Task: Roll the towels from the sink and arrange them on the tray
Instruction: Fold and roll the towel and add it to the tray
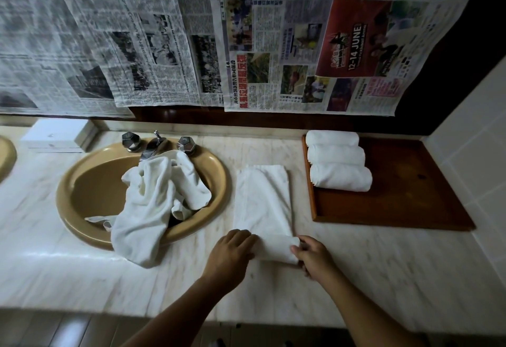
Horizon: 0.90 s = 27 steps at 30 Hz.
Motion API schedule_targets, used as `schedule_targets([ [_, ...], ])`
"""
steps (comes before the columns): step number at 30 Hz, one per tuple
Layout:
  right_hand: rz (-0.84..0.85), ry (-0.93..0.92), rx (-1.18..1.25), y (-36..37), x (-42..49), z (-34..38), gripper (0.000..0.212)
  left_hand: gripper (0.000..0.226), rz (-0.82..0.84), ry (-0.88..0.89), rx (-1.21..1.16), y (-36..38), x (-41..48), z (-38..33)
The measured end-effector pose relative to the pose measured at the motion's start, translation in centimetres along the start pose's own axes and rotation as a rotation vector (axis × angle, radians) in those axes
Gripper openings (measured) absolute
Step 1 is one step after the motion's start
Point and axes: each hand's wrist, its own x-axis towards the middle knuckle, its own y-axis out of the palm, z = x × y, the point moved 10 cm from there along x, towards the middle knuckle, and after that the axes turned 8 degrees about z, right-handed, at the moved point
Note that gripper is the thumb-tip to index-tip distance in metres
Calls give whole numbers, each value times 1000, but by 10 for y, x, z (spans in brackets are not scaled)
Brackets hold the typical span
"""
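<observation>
Hands sit at either end of the rolled-up near part of a folded towel [262,201], which lies on the table [383,270] between the sink [82,182] and the tray [397,207]. The left hand [232,250] lies palm down with its fingers curled over the left end of the roll, gripping it. The right hand [312,257] holds the right end, thumb pressed on top of the cloth; its other fingers are tucked behind the roll and hard to make out. Both forearms reach up from the bottom edge of the view and angle in toward each other, with the wrists low over the table. Beyond the roll, the rest of the towel stretches flat away from the person.

Three rolled towels [336,155] lie side by side, touching, along the far left part of the tray. Loose towels [161,196] are heaped in the sink, and one hangs over the near rim onto the table. A tap [153,145] stands at the back of the sink, its spout partly covered by the heap. Newspaper sheets [301,53] cover the wall behind. A white box [54,135] sits at the far left, blurred, and the frame edge cuts off a second basin beside it
</observation>
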Motion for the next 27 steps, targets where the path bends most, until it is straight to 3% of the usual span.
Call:
schedule_targets([
  [6, 6, 31, -96, -5, -7, 16, 38, 87, 96, 5, 119, 20, -8, 5],
  [9, -20, 3, -139, -6, -13, 24, 40, 76, 82, -16, 83, 17, -2, 8],
  [12, -189, -238, -342, -17, -26, 42, 48, 67, 123, -47, 27, 20, 6, 16],
  [15, -115, -511, -691, 4, -39, 55, 57, 59, 177, -69, -23, 21, 15, 26],
  [17, -67, -555, -791, 13, -38, 52, 61, 55, 225, -88, -66, 22, 21, 31],
  [21, -58, -518, -649, 5, -26, 52, 52, 53, 291, -159, -153, 26, 29, 37],
  [24, 52, -466, -573, 5, -15, 51, 48, 55, 327, -212, -196, 31, 26, 45],
  [27, 139, -382, -517, 4, -7, 47, 45, 61, 196, -254, -431, 26, 16, 53],
])
